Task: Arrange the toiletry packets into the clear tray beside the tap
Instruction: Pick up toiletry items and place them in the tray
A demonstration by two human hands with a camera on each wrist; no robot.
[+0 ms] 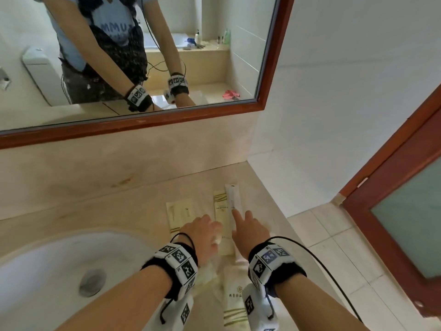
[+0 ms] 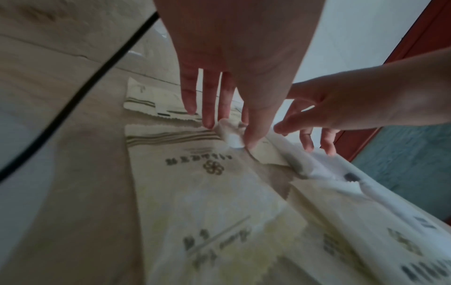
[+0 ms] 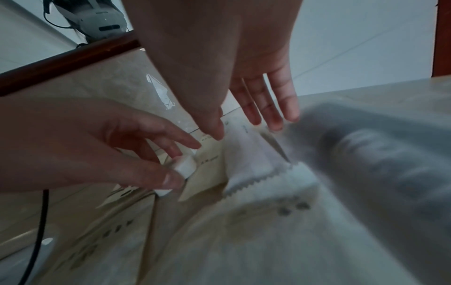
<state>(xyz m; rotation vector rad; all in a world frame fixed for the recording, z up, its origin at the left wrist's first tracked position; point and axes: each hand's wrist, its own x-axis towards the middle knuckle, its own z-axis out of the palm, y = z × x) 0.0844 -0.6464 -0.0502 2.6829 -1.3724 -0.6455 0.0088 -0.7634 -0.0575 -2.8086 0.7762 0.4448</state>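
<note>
Several cream and white toiletry packets lie on the beige counter point(image 1: 119, 211), right of the basin. My left hand point(image 1: 214, 235) pinches a small white folded piece point(image 2: 230, 136) between thumb and fingers, also seen as a small white piece point(image 3: 185, 167) in the right wrist view. My right hand point(image 1: 241, 218) has straight fingers, its index tip resting on a long white packet point(image 1: 235, 199). Beside that lies a long cream packet point(image 1: 220, 218), and further left a square cream packet point(image 1: 180, 215). A striped cream packet point(image 1: 235, 304) lies between my wrists. No clear tray or tap is in view.
The white basin point(image 1: 47, 259) with its drain point(image 1: 91, 281) fills the lower left. A wood-framed mirror point(image 1: 274, 68) hangs on the wall behind. The counter ends at the right above a tiled floor point(image 1: 322, 230), with a red-framed glass door point(image 1: 405, 211) beyond.
</note>
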